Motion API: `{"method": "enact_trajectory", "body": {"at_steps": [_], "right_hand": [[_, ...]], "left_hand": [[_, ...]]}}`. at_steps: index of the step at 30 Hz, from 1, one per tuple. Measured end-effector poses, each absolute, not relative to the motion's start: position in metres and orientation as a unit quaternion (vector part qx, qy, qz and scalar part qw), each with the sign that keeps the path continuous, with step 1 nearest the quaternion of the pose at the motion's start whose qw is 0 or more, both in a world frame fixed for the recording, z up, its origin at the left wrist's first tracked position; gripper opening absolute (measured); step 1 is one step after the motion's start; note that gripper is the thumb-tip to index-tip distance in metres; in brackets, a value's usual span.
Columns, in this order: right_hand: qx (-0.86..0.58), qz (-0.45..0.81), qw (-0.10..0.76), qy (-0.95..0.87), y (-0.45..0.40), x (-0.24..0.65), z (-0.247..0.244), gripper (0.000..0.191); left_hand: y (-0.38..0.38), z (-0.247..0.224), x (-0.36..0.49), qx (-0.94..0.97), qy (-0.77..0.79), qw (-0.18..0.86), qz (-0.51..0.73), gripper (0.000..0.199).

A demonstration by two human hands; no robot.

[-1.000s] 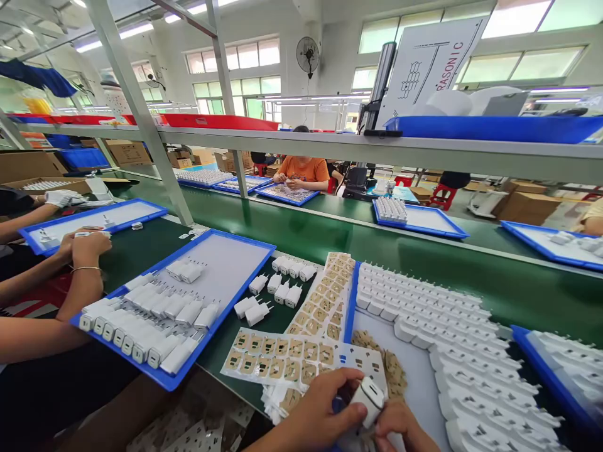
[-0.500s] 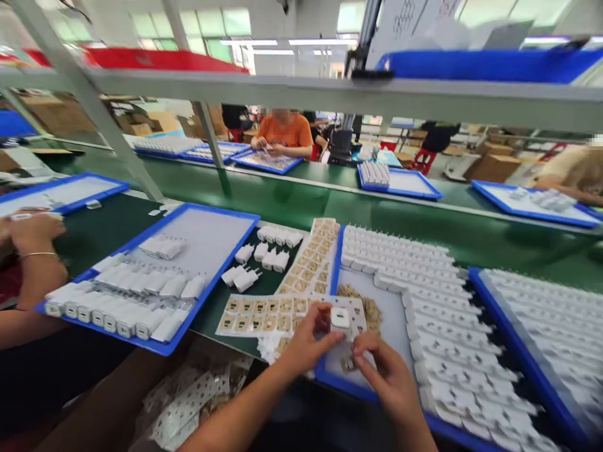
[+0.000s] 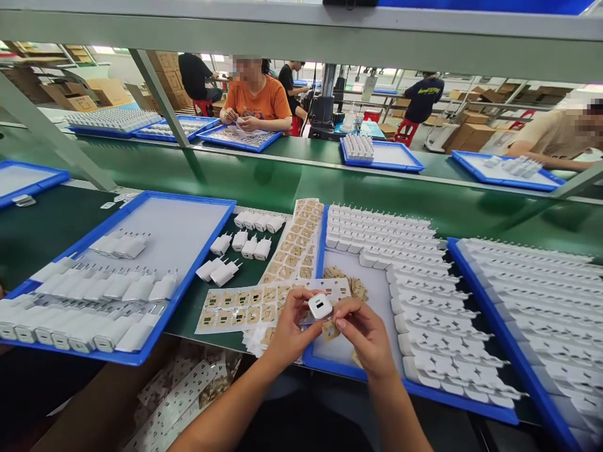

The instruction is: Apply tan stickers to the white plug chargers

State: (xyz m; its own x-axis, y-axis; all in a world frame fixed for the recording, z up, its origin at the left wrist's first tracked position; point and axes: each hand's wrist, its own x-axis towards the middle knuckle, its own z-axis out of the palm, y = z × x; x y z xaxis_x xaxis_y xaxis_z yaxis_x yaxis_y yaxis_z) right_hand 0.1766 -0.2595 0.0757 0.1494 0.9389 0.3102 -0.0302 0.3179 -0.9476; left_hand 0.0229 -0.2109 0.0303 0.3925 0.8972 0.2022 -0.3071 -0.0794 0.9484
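My left hand (image 3: 291, 326) grips a white plug charger (image 3: 321, 305) between thumb and fingers, its end face with a dark port slot turned up towards me. Close to its right side, my right hand (image 3: 362, 329) pinches a small tan sticker piece (image 3: 330, 331) just below the charger's edge. Whether the piece touches the charger I cannot tell. Beneath my hands lie a sheet of tan stickers (image 3: 254, 306) and a blue-rimmed tray (image 3: 339, 370), which holds rows of white chargers (image 3: 438, 326) and a heap of tan pieces (image 3: 355, 287).
Left stands another blue-rimmed tray (image 3: 188, 220) with chargers. Several loose chargers (image 3: 254, 246) lie on the green table beside it. A third tray (image 3: 499, 326) full of chargers is at right. Across the green belt (image 3: 264, 182), people sit at trays. A shelf beam (image 3: 282, 37) crosses above.
The view has tilted downward. My right hand has brought the tan sticker piece up closer to the charger, whose face now turns more towards me. A neighbour's hands at left have left view.
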Motion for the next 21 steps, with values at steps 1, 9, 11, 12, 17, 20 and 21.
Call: {"method": "enact_trajectory", "body": {"at_steps": [1, 9, 11, 12, 17, 20, 21], "right_hand": [[-0.438, 0.386, 0.615, -0.53, -0.261, 0.177, 0.075, 0.009], [-0.462, 0.349, 0.577, -0.577, -0.261, 0.178, 0.074, 0.007], [-0.454, 0.354, 0.592, -0.564, -0.261, 0.178, 0.074, 0.007], [-0.45, 0.357, 0.598, -0.559, -0.261, 0.178, 0.074, 0.006], [-0.457, 0.339, 0.624, -0.535, -0.26, 0.178, 0.073, 0.005], [-0.485, 0.325, 0.643, -0.496, -0.259, 0.177, 0.07, 0.004], [-0.495, 0.326, 0.642, -0.486, -0.259, 0.176, 0.07, 0.005]], "left_hand": [[-0.21, 0.03, 0.023, 0.562, 0.276, 0.614, 0.481, 0.044], [-0.208, 0.033, 0.014, 0.676, 0.267, 0.525, 0.443, 0.061], [-0.208, 0.033, 0.012, 0.689, 0.247, 0.523, 0.436, 0.059], [-0.208, 0.032, 0.011, 0.693, 0.242, 0.521, 0.436, 0.056], [-0.208, 0.027, 0.013, 0.682, 0.271, 0.494, 0.467, 0.045], [-0.208, 0.028, 0.015, 0.691, 0.283, 0.473, 0.468, 0.042], [-0.208, 0.029, 0.015, 0.695, 0.287, 0.467, 0.465, 0.041]]}}
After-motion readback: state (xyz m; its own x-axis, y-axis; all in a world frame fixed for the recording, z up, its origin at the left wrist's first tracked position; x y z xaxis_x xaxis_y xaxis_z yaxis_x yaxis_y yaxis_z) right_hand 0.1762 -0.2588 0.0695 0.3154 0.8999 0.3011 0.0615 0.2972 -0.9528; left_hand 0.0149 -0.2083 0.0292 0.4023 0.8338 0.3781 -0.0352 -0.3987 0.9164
